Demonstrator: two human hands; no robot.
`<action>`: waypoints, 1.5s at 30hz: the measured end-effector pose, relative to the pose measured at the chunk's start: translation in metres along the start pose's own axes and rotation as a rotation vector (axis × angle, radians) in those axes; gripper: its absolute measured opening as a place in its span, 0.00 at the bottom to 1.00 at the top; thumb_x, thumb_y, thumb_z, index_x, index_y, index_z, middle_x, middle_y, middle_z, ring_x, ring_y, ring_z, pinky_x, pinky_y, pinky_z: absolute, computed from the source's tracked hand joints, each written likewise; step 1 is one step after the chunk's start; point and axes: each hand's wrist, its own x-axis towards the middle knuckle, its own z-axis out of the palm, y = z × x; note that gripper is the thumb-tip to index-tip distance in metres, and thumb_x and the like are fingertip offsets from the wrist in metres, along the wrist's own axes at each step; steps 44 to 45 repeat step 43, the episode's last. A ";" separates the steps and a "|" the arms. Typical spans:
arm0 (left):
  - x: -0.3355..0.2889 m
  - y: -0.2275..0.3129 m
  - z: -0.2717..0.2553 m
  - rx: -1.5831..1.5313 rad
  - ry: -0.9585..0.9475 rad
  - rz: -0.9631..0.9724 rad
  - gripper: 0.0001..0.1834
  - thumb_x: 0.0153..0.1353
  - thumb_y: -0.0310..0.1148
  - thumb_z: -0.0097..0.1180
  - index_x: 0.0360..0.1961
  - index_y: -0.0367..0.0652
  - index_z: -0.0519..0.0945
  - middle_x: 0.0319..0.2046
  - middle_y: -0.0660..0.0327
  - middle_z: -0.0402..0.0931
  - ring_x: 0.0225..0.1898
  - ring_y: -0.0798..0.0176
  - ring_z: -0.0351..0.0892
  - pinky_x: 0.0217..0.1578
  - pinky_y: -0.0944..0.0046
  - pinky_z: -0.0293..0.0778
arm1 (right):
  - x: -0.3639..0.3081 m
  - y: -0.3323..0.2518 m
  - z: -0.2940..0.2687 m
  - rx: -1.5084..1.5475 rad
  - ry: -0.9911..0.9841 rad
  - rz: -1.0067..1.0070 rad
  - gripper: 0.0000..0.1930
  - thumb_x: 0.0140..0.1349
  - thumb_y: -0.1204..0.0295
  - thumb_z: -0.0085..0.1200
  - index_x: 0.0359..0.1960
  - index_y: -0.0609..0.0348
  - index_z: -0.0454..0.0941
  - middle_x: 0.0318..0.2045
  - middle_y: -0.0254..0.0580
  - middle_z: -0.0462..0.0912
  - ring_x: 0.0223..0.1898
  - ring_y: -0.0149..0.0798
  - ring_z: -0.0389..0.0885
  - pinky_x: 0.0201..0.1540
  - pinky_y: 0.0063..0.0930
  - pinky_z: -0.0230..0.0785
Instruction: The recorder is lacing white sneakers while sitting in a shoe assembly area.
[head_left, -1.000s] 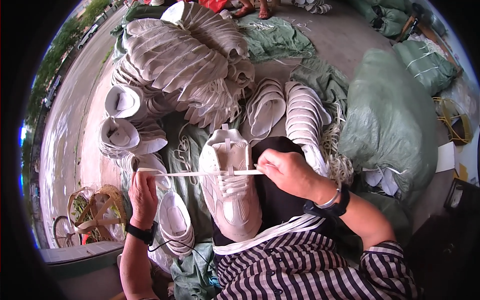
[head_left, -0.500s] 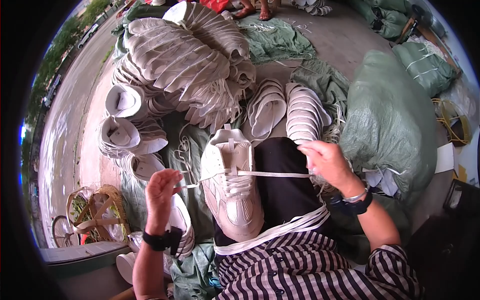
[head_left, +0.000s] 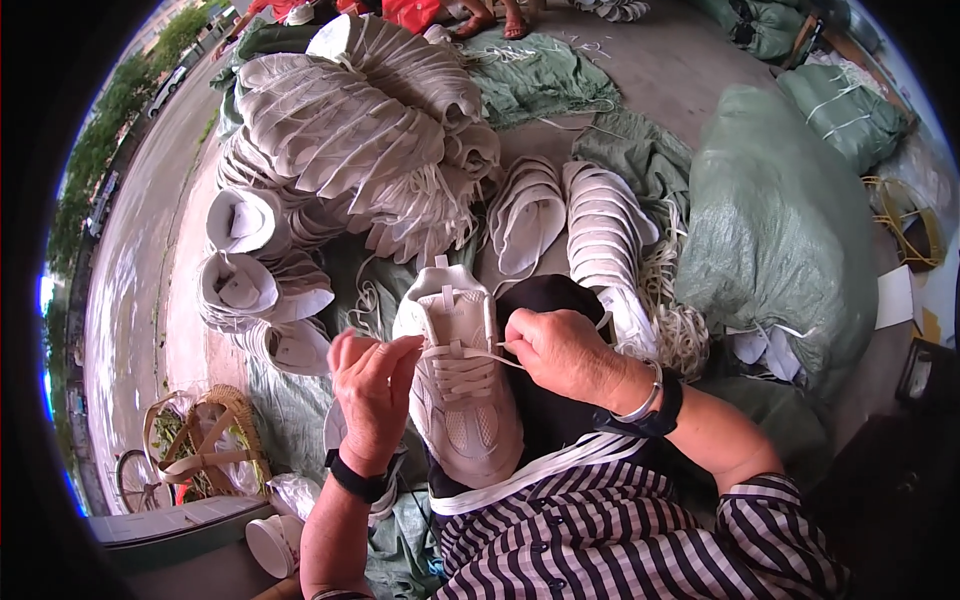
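So the pale sneaker [head_left: 458, 390] sits right in the middle of the frame, resting on the person's dark-trousered knee, toe pointing down toward the striped shirt [head_left: 620, 535] and the heel opening up toward the top of the picture. Its long axis runs pretty much straight up and down the frame, dead between the two hands.

A white lace [head_left: 462, 352] runs sideways across the eyelets. The left hand [head_left: 372, 385] is just left of the shoe, fingers pinched shut on one lace end. The right hand [head_left: 565, 352] is just right of it, closed on the other end, knuckles over the shoe's edge. Both are touching or nearly touching the sneaker, and I can't really say one is nearer than the other.

Going outward: two rows of laced shoes [head_left: 575, 215] lie just above the knee, and a big fanned heap of shoes [head_left: 345, 130] fills the upper left. Loose laces [head_left: 680, 325] are bunched to the right, beside a stuffed green sack [head_left: 780, 220], contents hidden. Lower left there's a woven basket [head_left: 205, 440]; can't tell what's in it.
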 end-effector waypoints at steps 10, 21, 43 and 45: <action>-0.014 0.003 0.012 -0.823 0.002 -0.611 0.08 0.65 0.28 0.48 0.40 0.35 0.75 0.24 0.61 0.78 0.25 0.71 0.77 0.29 0.71 0.73 | 0.003 -0.004 0.010 -0.291 -0.036 -0.183 0.04 0.54 0.75 0.51 0.30 0.59 0.71 0.21 0.44 0.76 0.25 0.47 0.79 0.26 0.37 0.71; -0.015 0.000 0.010 -0.882 -0.234 -0.821 0.08 0.64 0.30 0.51 0.30 0.36 0.74 0.18 0.68 0.71 0.17 0.78 0.65 0.18 0.77 0.61 | 0.010 0.007 0.004 -0.224 -0.155 -0.256 0.04 0.50 0.76 0.54 0.29 0.61 0.74 0.29 0.36 0.73 0.32 0.37 0.77 0.33 0.27 0.72; 0.044 -0.022 -0.020 -0.258 -0.617 0.111 0.19 0.47 0.26 0.61 0.43 0.46 0.76 0.51 0.56 0.70 0.56 0.53 0.67 0.56 0.57 0.66 | 0.036 -0.001 -0.020 -0.457 -0.169 -0.711 0.12 0.47 0.74 0.55 0.35 0.55 0.73 0.38 0.39 0.73 0.38 0.39 0.74 0.40 0.31 0.69; 0.044 -0.022 -0.020 -0.258 -0.617 0.111 0.19 0.47 0.26 0.61 0.43 0.46 0.76 0.51 0.56 0.70 0.56 0.53 0.67 0.56 0.57 0.66 | 0.036 -0.001 -0.020 -0.457 -0.169 -0.711 0.12 0.47 0.74 0.55 0.35 0.55 0.73 0.38 0.39 0.73 0.38 0.39 0.74 0.40 0.31 0.69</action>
